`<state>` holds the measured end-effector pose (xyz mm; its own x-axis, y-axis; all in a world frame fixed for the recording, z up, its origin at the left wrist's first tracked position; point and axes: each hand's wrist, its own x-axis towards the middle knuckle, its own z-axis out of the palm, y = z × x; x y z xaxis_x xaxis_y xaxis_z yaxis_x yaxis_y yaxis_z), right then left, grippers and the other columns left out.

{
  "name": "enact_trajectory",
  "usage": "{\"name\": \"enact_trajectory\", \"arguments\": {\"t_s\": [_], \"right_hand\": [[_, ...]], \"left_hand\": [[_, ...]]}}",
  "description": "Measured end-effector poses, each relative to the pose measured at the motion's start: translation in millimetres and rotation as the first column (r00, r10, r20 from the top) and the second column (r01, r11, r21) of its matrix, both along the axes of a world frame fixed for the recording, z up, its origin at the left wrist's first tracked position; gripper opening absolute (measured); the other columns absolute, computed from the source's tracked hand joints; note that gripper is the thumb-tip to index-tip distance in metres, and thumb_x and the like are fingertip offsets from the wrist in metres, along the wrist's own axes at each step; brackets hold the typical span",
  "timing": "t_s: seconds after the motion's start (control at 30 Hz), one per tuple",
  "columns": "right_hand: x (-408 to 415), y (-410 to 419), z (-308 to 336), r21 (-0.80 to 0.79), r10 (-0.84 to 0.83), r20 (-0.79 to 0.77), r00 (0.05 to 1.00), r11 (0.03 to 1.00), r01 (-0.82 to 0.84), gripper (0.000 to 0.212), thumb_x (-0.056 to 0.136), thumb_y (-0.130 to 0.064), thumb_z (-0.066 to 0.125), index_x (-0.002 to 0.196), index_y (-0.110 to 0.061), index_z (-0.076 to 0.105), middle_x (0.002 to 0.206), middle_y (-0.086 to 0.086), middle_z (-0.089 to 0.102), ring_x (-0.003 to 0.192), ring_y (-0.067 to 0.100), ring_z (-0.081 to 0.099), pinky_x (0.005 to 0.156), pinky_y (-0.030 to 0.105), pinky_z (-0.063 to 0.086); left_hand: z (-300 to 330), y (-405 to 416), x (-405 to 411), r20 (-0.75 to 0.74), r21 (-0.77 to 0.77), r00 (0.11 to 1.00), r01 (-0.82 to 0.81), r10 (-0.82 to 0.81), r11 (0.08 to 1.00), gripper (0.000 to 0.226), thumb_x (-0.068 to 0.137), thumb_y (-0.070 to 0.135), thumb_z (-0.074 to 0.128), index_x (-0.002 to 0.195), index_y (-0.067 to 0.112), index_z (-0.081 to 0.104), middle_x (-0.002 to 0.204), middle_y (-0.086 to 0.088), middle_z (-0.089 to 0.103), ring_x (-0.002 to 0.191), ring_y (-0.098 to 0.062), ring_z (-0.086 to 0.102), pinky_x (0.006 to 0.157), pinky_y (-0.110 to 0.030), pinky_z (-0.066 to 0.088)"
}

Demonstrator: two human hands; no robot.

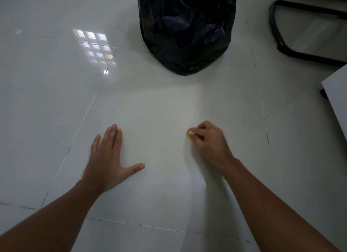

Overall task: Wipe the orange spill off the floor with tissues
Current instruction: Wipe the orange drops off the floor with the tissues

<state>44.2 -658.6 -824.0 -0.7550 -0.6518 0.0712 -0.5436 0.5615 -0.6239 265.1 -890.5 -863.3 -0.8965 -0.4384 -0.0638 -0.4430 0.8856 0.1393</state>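
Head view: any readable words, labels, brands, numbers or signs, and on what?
None. The black bag, floor, chair base, white panel and the orange-stained tissue in the right hand carry no visible text.

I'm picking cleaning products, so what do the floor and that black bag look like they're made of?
Floor: likely glazed ceramic or porcelain tile; pale, glossy, mirrors a window, with thin grout lines.
Black bag: looks like thin plastic film; crinkled, with a soft sheen.
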Motion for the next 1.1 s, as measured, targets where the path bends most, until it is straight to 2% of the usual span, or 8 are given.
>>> {"name": "enact_trajectory", "arguments": {"t_s": [0.13,0.23,0.3,0.43,0.57,0.73,0.93,1.1], "right_hand": [[22.6,5.0,-1.0,0.06,0.347,-0.013,0.938,0.936,-0.346,0.014,0.084,-0.019,0.069,0.093,-0.02,0.079,0.083,-0.002,0.065,0.071,0.01,0.059,0.068,0.027,0.05],[0.6,31.0,-4.5,-0.082,-0.053,-0.153,0.987,0.996,0.041,0.01,0.084,-0.015,0.071,0.091,-0.018,0.078,0.084,-0.001,0.064,0.077,0.015,0.059,0.072,0.025,0.046],[-24.1,58.8,-3.2,-0.107,-0.372,-0.157,0.915,0.927,0.359,0.01,0.086,-0.016,0.069,0.09,-0.016,0.077,0.086,0.004,0.061,0.08,0.022,0.06,0.073,0.027,0.044],[-32.7,101.4,-9.6,0.016,-0.601,-0.102,0.793,0.796,0.605,0.017,0.091,-0.011,0.063,0.102,-0.004,0.075,0.094,0.015,0.06,0.088,0.036,0.06,0.081,0.037,0.049],[32.5,66.9,-14.8,-0.058,-0.516,-0.083,0.852,0.857,0.513,0.007,0.086,-0.008,0.069,0.083,-0.006,0.074,0.076,0.008,0.056,0.074,0.033,0.057,0.068,0.035,0.044],[86.9,15.7,-16.3,-0.1,-0.073,-0.014,0.997,0.992,0.071,0.011,0.09,-0.018,0.067,0.083,-0.013,0.074,0.075,-0.002,0.055,0.077,0.014,0.052,0.072,0.02,0.04],[18.3,47.8,-8.3,-0.099,-0.53,0.032,0.847,0.842,0.53,0.017,0.09,-0.009,0.064,0.103,-0.01,0.075,0.091,0.001,0.054,0.085,0.025,0.062,0.076,0.023,0.042],[40.0,25.3,1.4,0.023,-0.035,0.099,0.995,0.999,0.033,0.015,0.092,-0.017,0.064,0.101,-0.018,0.076,0.09,0.0,0.057,0.077,0.009,0.055,0.07,0.008,0.037]], "left_hand": [[-2.0,-1.1,0.6,0.005,-0.009,1.0,0.001,-0.001,1.0,0.128,0.071,0.097,0.026,0.156,0.002,0.019,0.167,-0.015,0.014,0.155,-0.024,0.01,0.123,-0.053,0.013],[-4.5,-1.7,0.9,0.016,-0.022,1.0,0.005,-0.005,1.0,0.127,0.071,0.097,0.026,0.156,0.002,0.019,0.167,-0.015,0.014,0.155,-0.025,0.011,0.124,-0.051,0.011],[-5.9,-2.2,0.3,0.018,-0.032,1.0,0.005,-0.004,0.999,0.127,0.072,0.097,0.026,0.155,0.001,0.019,0.167,-0.015,0.015,0.155,-0.026,0.012,0.124,-0.051,0.011],[-6.5,-2.7,0.9,0.01,-0.029,1.0,0.005,-0.004,1.0,0.126,0.073,0.096,0.027,0.155,0.001,0.018,0.166,-0.016,0.015,0.155,-0.025,0.011,0.124,-0.052,0.011],[-5.4,-1.9,0.2,0.013,-0.037,1.0,0.007,-0.006,0.999,0.126,0.073,0.096,0.025,0.155,0.001,0.019,0.166,-0.016,0.016,0.155,-0.025,0.011,0.124,-0.052,0.012],[-3.0,-2.6,0.7,0.023,-0.026,1.0,-0.005,0.006,1.0,0.125,0.073,0.096,0.025,0.155,0.001,0.02,0.166,-0.016,0.017,0.155,-0.026,0.013,0.123,-0.052,0.012],[-2.9,-2.4,1.2,0.03,-0.008,1.0,-0.003,0.004,1.0,0.126,0.072,0.096,0.027,0.156,0.003,0.015,0.167,-0.014,0.012,0.156,-0.023,0.008,0.124,-0.051,0.01],[0.2,-1.9,0.8,0.042,-0.006,0.999,0.007,-0.007,1.0,0.132,0.069,0.099,0.027,0.156,0.0,0.016,0.167,-0.017,0.011,0.156,-0.025,0.008,0.123,-0.055,0.012]]}}
